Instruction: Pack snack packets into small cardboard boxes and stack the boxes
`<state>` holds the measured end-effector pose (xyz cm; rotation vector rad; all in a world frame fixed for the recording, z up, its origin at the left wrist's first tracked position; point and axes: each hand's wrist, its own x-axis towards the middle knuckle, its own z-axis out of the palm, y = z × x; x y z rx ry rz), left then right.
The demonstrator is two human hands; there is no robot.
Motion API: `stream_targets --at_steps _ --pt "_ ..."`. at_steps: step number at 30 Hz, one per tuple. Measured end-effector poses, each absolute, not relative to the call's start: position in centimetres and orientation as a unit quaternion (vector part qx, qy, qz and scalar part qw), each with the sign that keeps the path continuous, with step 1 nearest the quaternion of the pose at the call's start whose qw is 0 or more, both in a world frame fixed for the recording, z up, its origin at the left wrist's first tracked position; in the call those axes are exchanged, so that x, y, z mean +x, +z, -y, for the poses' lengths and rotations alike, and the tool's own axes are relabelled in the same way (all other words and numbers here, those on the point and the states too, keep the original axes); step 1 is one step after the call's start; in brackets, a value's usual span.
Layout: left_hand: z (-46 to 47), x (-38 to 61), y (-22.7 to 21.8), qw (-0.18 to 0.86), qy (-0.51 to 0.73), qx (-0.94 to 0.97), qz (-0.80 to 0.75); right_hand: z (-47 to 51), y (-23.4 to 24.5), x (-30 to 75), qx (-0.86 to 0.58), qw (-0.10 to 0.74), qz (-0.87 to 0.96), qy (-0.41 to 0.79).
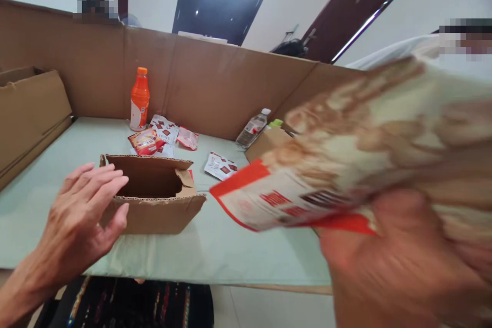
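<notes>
An open cardboard box (161, 210) stands on the pale green table (215, 251) near its front edge. My left hand (82, 220) is open, fingers spread, right beside the box's left wall. My right hand (400, 261), blurred by motion and very close to the camera, grips a large snack bag (346, 164) with a red and white lower corner and a brown pattern. The bag hangs to the right of the box, its corner pointing toward it.
An orange drink bottle (139, 99) stands at the back, with several small snack packets (154, 138) in front of it. A water bottle (251, 129) and a small carton (265, 143) lie further right. Cardboard walls (215, 82) enclose the table. Another person (407, 46) is at right.
</notes>
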<state>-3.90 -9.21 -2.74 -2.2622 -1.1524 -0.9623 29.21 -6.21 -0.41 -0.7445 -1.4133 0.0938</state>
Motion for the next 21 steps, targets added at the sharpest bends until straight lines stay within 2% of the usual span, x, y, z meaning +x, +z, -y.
stream_targets --at_steps 3,4,6,9,10,12,16,18,20,21 --pt "8.8 -4.3 -3.9 0.205 -0.324 -0.828 0.410 3.0 1.1 25.3 -0.259 0.650 0.712 0.054" --pt "9.0 -4.3 -4.3 0.197 -0.326 -0.829 0.410 2.2 1.3 24.0 -0.265 0.591 0.758 0.079" --pt "9.4 -4.2 -4.7 0.187 -0.332 -0.830 0.408 0.9 1.4 21.5 -0.295 0.423 0.849 0.114" --pt "9.9 -4.2 -4.5 0.166 -0.328 -0.838 0.402 -0.6 1.1 17.9 -0.340 0.097 0.928 0.116" --pt "9.9 -4.4 -4.3 0.155 -0.320 -0.844 0.402 -1.0 0.9 16.8 -0.343 0.016 0.933 0.108" --pt "9.5 -4.8 -3.8 0.142 -0.293 -0.858 0.398 -1.6 0.2 14.8 -0.325 -0.089 0.936 0.103" --pt "7.6 -5.6 -2.7 0.135 -0.210 -0.888 0.386 -2.6 -0.9 12.6 -0.245 -0.159 0.943 0.160" --pt "6.4 -5.7 -2.4 0.087 -0.144 -0.906 0.389 -2.8 -0.7 12.8 -0.220 -0.189 0.937 0.195" --pt "5.4 -5.6 -2.4 0.029 -0.098 -0.912 0.396 -2.7 0.0 14.5 -0.206 -0.173 0.936 0.226" --pt "5.1 -5.6 -2.4 0.014 -0.104 -0.909 0.403 -2.5 0.4 15.8 -0.204 -0.129 0.938 0.247"
